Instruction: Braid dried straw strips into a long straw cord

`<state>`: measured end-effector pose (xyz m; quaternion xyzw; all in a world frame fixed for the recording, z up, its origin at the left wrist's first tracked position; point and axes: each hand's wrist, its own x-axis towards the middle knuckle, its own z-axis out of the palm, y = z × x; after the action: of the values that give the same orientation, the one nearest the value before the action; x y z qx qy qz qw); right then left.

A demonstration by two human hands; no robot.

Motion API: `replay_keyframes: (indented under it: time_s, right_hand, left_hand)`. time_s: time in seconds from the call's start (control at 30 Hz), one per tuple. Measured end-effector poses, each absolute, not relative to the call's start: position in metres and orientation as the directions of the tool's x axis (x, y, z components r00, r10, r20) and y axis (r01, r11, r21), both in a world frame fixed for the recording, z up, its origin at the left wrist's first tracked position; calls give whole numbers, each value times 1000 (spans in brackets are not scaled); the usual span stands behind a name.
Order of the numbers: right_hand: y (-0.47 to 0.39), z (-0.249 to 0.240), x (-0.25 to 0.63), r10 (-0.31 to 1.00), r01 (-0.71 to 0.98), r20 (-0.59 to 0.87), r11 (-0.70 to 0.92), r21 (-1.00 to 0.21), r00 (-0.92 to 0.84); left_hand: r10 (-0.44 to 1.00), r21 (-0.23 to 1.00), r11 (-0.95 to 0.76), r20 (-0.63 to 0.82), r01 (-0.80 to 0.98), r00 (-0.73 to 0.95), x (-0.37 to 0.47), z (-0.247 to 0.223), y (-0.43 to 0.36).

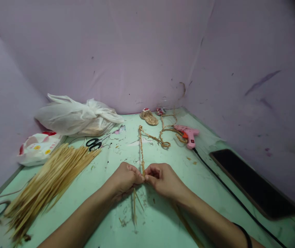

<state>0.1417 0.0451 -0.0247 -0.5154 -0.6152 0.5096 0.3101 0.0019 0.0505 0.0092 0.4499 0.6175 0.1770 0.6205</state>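
A thin tan braid (pixel 141 148) of straw-like strips runs away from me along the table's middle, then bends right into loose curls. My left hand (pixel 126 179) pinches its near end between thumb and fingers. On the other side, my right hand (pixel 164 181) grips the same end, fingertips almost touching the left ones. Loose strip ends (pixel 134 208) hang below my left hand, and one longer strip (pixel 186 225) trails under my right forearm. To the left lies a fanned bundle of dry straw strips (pixel 51 182).
Black-handled scissors (pixel 94 144), a tied white plastic bag (pixel 77 117) and a white packet (pixel 40 148) lie left. A pink glue gun (pixel 188 134) with a black cord (pixel 222 184) and a dark phone-like slab (pixel 251 182) are right. A small woven slipper (pixel 149 117) sits at the back.
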Motion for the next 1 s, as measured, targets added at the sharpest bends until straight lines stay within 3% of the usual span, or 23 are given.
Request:
replay_keyframes:
  time_s: [0.1, 0.23, 0.33, 0.57, 0.73, 0.8, 0.87, 0.93, 1.0]
  right_hand:
    - [43, -25, 145, 972, 492, -77, 44, -870, -223]
    - [41, -23, 146, 970, 534, -180, -65, -843, -166]
    - [33, -15, 142, 964, 559, -217, -96, -823, -152]
    - [6, -4, 129, 949, 715, 145, 306, -629, -278]
    - [0, -9, 125, 913, 695, 162, 393, -602, -376]
    - [4, -5, 128, 926, 648, 93, 326, -688, -367]
    - [14, 1, 134, 966, 559, 16, 162, -813, -258]
    - [26, 5, 140, 994, 390, -49, -8, -921, -96]
    - [36, 4, 141, 984, 170, -170, -160, -972, -46]
  left_hand:
    - [813, 794, 487, -564, 363, 143, 5, 7, 50]
    - [873, 845, 392, -467, 363, 143, 9, 2, 50]
    - [857, 825, 447, -506, 345, 99, 11, 4, 48]
    - [744, 760, 624, -649, 181, 158, 8, 15, 46]
    - [810, 825, 511, -556, 241, 185, 8, 9, 46]
    - [819, 842, 496, -535, 213, 207, 7, 6, 46]
    - [814, 849, 500, -528, 170, 241, 6, 4, 46]
    - [802, 848, 507, -531, 156, 274, 3, 4, 44]
    - [800, 850, 504, -527, 155, 286, 0, 2, 42]
